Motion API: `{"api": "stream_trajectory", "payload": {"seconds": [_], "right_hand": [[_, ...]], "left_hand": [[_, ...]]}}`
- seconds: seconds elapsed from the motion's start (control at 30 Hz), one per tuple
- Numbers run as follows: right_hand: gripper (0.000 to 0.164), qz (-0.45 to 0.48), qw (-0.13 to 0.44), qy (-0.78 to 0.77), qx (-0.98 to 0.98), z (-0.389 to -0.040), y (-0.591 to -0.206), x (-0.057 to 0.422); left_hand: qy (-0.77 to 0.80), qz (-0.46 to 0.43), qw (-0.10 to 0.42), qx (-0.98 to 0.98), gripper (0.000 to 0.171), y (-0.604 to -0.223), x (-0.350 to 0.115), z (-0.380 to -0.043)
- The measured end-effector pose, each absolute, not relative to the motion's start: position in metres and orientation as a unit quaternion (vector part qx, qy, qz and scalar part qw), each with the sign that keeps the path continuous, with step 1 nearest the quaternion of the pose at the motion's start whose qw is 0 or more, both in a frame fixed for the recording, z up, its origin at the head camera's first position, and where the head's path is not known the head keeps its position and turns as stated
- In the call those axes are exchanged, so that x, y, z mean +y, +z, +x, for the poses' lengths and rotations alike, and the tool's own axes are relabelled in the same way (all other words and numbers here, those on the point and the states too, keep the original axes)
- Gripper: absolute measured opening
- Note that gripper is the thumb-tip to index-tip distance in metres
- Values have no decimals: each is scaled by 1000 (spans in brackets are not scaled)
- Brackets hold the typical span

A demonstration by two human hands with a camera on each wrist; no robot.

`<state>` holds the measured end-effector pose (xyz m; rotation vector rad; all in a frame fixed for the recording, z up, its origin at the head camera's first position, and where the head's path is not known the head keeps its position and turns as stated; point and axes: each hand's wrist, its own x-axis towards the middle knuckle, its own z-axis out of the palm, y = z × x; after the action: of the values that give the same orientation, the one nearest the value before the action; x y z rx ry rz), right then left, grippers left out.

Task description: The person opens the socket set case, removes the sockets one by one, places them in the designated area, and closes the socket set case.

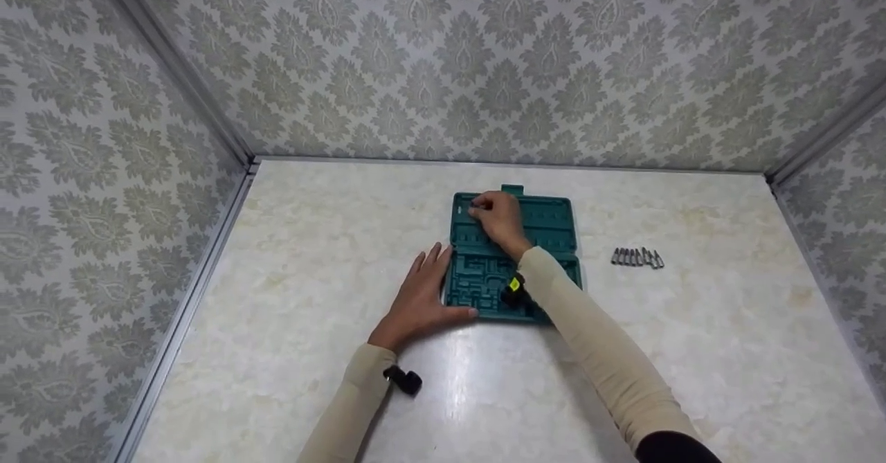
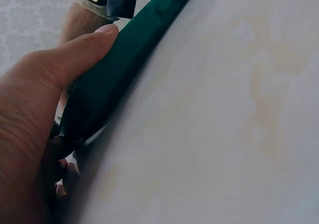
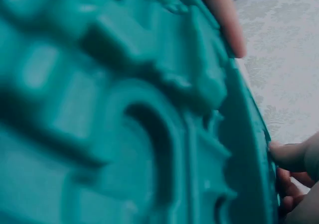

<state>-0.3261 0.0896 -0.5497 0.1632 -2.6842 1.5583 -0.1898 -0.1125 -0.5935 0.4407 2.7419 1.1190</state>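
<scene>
An unfolded green plastic tool case (image 1: 477, 283) lies on the table, with its moulded recesses facing up. My left hand (image 1: 419, 297) is spread at its near left corner. The thumb rests straight on the front rim, and the other fingers lie along the left side. In the left wrist view the thumb (image 2: 84, 55) touches the case wall (image 2: 107, 74). My right hand (image 1: 502, 217) reaches over the lid (image 1: 547, 214), at its far left part. Its thumb and curled fingers pinch a small dark piece (image 1: 477, 206), mostly hidden; its kind I cannot tell.
A row of several small metal loop-shaped clips (image 1: 635, 257) lies on the marbled table (image 1: 713, 338), right of the case. Patterned panels (image 1: 443, 68) border the table at the back and both sides. My right forearm (image 1: 602, 345) crosses over the case's right part.
</scene>
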Motion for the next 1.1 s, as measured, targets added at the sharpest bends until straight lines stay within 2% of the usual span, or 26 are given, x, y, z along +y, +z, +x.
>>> {"api": "stream_trajectory", "payload": {"seconds": [0.13, 0.23, 0.4, 0.63, 1.1], "right_hand": [[18, 52, 36, 543, -837, -323, -549, 102], [19, 84, 47, 542, -835, -317, -548, 116], [23, 120, 41, 534, -836, -305, -544, 140], [26, 126, 23, 515, -848, -292, -535, 172], [25, 116, 42, 478, -869, -265, -529, 224]], "left_hand": [[368, 153, 74, 914, 134, -593, -110, -191], [366, 158, 70, 914, 134, -594, -110, -191], [366, 162, 65, 914, 134, -594, -111, -190], [354, 171, 55, 918, 134, -594, -111, -191], [360, 161, 53, 917, 136, -596, -111, -192]]}}
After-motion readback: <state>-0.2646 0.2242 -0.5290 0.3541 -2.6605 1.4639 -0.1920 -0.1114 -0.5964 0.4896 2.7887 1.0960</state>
